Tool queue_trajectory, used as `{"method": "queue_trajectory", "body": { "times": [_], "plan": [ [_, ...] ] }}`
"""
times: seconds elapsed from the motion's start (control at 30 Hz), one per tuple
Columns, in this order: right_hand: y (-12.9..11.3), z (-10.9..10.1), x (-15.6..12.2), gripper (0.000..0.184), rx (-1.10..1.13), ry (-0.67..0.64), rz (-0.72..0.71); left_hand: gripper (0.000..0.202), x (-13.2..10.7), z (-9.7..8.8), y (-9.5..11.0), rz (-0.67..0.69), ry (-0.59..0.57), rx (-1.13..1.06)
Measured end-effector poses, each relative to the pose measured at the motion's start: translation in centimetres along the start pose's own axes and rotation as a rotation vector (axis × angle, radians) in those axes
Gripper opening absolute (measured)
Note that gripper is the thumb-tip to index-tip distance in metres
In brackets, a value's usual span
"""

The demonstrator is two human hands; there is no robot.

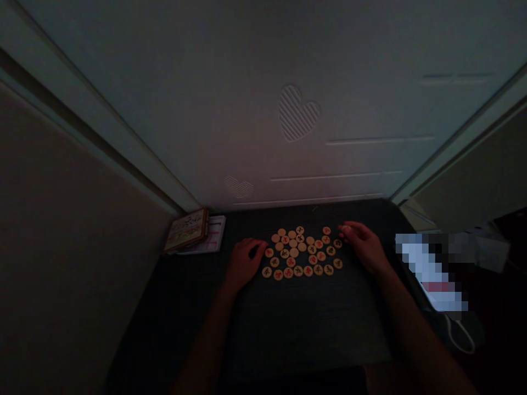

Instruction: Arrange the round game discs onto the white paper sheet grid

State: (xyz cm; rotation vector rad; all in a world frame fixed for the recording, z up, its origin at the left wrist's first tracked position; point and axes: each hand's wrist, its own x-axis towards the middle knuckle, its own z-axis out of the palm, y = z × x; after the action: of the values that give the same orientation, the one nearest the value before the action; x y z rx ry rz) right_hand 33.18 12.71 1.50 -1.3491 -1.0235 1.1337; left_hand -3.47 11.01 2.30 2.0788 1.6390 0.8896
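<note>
Several round wooden game discs [302,252] with red and black characters lie flat in a cluster on a dark table [304,323]. My left hand [244,262] rests palm down at the cluster's left edge, its fingertips touching the nearest disc [269,253]. My right hand [362,244] sits at the right edge, fingers curled together near a disc [337,243]; whether it pinches one is too dark to tell.
A flat game box [187,229] lies on a folded paper board [212,236] at the table's back left corner. A white door with heart shapes [298,112] stands just behind the table. A blurred-out object [432,271] and a white cable [461,334] lie at the right.
</note>
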Motion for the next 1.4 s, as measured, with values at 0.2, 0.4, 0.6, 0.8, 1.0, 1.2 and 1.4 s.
{"method": "queue_trajectory", "body": {
  "times": [0.2,0.4,0.6,0.8,1.0,1.2,1.4],
  "plan": [
    [0.1,0.0,-0.1,0.047,-0.118,0.032,-0.042,0.027,0.0,0.0,-0.1,0.005,-0.011,-0.001],
    [-0.3,0.2,-0.5,0.047,-0.230,0.050,-0.083,0.028,0.0,0.0,0.1,-0.016,-0.015,0.007],
    [-0.3,0.3,-0.5,0.048,-0.353,0.086,-0.145,0.027,0.0,0.0,0.0,-0.010,-0.012,0.008],
    [-0.5,0.3,-0.6,0.044,-0.500,0.083,-0.267,0.027,-0.1,0.0,-0.1,-0.003,-0.017,0.016],
    [0.1,0.2,-0.2,0.042,-0.619,0.115,-0.253,0.025,0.0,0.1,-0.2,0.003,-0.001,0.008],
    [0.4,0.5,0.3,0.036,-0.704,0.098,-0.272,0.026,0.1,0.0,0.0,-0.010,-0.023,0.004],
    [0.6,0.8,0.7,0.038,-0.733,0.112,-0.299,0.027,0.0,0.1,0.1,-0.008,-0.005,0.011]
  ]
}}
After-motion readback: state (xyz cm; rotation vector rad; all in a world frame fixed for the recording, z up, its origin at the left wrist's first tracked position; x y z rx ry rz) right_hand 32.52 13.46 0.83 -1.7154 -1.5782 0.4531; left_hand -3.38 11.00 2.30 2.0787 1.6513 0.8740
